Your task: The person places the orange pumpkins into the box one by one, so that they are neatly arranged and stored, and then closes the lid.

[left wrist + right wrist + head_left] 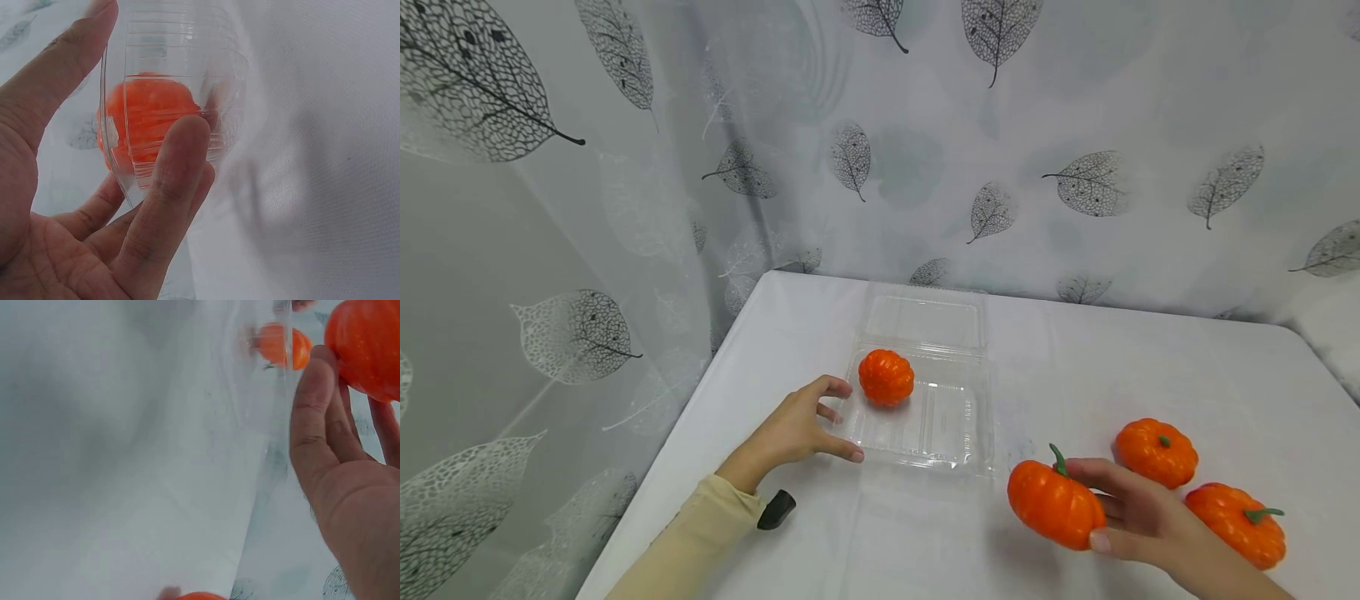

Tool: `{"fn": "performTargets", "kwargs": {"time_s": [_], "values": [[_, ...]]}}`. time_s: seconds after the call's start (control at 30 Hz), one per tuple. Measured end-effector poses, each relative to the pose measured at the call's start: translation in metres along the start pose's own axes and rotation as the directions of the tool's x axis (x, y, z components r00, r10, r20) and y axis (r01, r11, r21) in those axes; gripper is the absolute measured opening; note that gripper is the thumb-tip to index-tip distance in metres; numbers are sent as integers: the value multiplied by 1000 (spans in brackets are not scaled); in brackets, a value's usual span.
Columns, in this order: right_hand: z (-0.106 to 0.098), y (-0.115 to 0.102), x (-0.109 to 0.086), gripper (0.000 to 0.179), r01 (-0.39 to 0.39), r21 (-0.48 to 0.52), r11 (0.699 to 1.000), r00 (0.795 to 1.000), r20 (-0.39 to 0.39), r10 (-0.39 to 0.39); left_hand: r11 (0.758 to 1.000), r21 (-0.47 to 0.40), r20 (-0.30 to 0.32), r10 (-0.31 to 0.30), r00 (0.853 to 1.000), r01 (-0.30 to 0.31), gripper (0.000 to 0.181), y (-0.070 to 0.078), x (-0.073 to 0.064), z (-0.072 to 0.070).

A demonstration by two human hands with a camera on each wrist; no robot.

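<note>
My right hand holds a small orange toy pumpkin with a green stem. It is above the table, to the right of a clear plastic clamshell box. The box lies unfolded, its lid laid back. Inside its base, on the left, sits another orange pumpkin, also seen through the clear wall in the left wrist view. My left hand is at the box's left front corner, thumb and fingers spread apart. Whether its fingertips touch the rim is hard to tell.
Two more orange pumpkins stand on the white table by my right hand and forearm. A small black object lies near my left wrist. Leaf-patterned curtains hang behind and left of the table.
</note>
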State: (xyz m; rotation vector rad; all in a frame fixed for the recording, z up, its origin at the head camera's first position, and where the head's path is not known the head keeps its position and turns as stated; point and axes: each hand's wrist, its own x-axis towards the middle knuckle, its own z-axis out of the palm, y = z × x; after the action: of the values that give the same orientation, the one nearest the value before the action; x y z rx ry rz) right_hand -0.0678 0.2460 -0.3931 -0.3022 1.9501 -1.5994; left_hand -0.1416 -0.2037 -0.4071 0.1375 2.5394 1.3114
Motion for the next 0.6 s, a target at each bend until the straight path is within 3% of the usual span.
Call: {"fn": "performTargets", "kwargs": {"time_s": [0.23, 0.4, 0.6], "values": [[11, -25, 15, 56, -20, -27, 999, 1000, -8, 19, 1000, 2, 0, -5, 1000, 5, 91, 1, 0, 0], [21, -44, 27, 53, 64, -58, 996, 998, -3, -64, 1000, -5, -1, 0, 1000, 0, 91, 0, -1, 0], [28, -58, 45, 42, 135, -94, 986, 987, -76, -142, 1000, -9, 3, 6, 1000, -6, 90, 0, -2, 0]]}}
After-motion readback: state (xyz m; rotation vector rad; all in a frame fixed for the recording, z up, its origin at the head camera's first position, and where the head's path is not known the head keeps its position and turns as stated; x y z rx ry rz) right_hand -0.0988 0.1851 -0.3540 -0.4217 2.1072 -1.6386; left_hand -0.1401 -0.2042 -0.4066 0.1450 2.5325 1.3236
